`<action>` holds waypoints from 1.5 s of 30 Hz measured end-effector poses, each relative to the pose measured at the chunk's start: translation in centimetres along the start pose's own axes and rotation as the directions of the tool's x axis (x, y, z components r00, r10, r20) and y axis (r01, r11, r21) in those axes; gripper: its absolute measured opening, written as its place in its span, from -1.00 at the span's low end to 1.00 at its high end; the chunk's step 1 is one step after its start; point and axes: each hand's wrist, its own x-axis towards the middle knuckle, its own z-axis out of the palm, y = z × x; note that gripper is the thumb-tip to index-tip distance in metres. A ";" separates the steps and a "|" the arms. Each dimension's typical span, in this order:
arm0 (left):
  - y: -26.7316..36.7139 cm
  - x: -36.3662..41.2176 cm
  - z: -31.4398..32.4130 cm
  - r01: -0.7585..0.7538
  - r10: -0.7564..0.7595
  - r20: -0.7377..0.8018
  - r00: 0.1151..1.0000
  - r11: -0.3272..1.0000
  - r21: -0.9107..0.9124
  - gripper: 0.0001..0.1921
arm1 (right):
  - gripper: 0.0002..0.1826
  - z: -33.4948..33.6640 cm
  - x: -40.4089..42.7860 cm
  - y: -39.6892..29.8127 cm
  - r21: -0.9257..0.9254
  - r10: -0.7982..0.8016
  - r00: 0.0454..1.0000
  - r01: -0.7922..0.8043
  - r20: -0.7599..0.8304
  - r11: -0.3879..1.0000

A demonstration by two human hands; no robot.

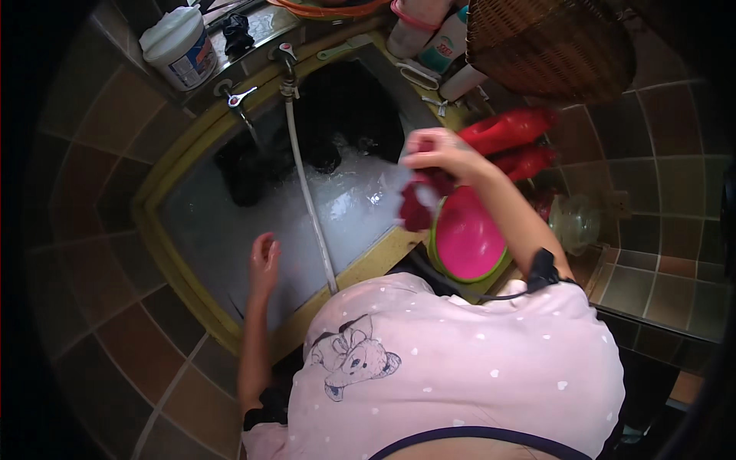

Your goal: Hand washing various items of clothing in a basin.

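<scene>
My right hand (434,152) is raised over the basin's right edge, closed on a dark red cloth (420,201) that hangs from it, blurred. My left hand (265,256) hovers above the cloudy water near the front left of the tiled basin (379,250), its fingers loosely curled around nothing. Black fabric (351,103) lies partly under the water at the back. Water runs from the left tap (238,99) onto it. A pale hose (305,184) leads from the second tap (287,57) across the basin to its front rim.
A pink bowl with a green rim (471,236) stands right of the basin, beside red rubber gloves (506,132). Behind are a detergent bottle (445,52), a wicker basket (546,52) and a white bucket (184,57). A glass jar (575,224) stands far right.
</scene>
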 end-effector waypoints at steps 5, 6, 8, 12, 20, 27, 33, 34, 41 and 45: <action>-7.3 -2.7 -3.7 0.104 -0.095 -0.061 0.994 0.983 0.150 -0.76 | -0.77 -6.7 -5.3 6.4 -0.164 0.206 0.977 -0.211 -0.049 0.964; -8.2 -3.0 -4.1 0.116 -0.102 -0.094 0.990 0.980 0.160 -0.76 | -0.75 -6.4 -5.3 7.1 -0.278 0.143 0.983 -0.170 -0.115 0.945; -9.8 -2.2 -4.0 0.309 -0.288 -0.215 0.933 0.948 0.071 -0.75 | -0.68 -6.8 -4.0 8.4 -0.820 -0.252 0.942 -0.041 -0.223 0.571; -10.1 -0.5 -6.2 0.487 -0.498 -0.195 0.845 0.867 -0.103 -0.76 | -0.80 0.3 5.0 3.9 -0.254 -0.284 0.957 0.262 -0.055 0.931; -14.7 -0.7 -10.8 0.557 -0.669 -0.277 0.689 0.734 -0.387 -0.76 | -0.32 23.5 29.0 10.4 -0.223 -0.011 0.935 0.096 0.355 0.970; -12.9 4.9 -7.9 0.490 -0.837 -0.133 0.530 0.431 -0.758 -0.54 | -0.19 35.7 33.1 15.0 -0.313 0.024 0.975 0.047 0.221 0.949; -15.8 9.0 -12.0 0.050 -0.360 -0.075 0.930 0.325 -0.944 -0.55 | -0.63 40.7 19.2 3.6 -0.410 -0.333 0.822 0.531 0.462 0.742; -16.4 9.5 -11.6 -0.014 -0.236 -0.150 0.960 0.495 -0.869 -0.57 | -0.63 40.3 19.8 3.5 -0.403 -0.333 0.821 0.530 0.464 0.746; -4.8 9.7 -10.2 0.407 -0.670 -0.249 0.699 0.659 -0.632 -0.80 | -0.63 29.5 33.6 8.8 -0.765 -0.653 0.710 0.567 0.266 0.305; -8.4 5.5 -11.7 0.213 -0.155 -0.620 0.769 0.977 0.020 -0.74 | -0.62 28.8 29.2 8.2 -0.574 -0.620 0.769 0.581 0.155 0.577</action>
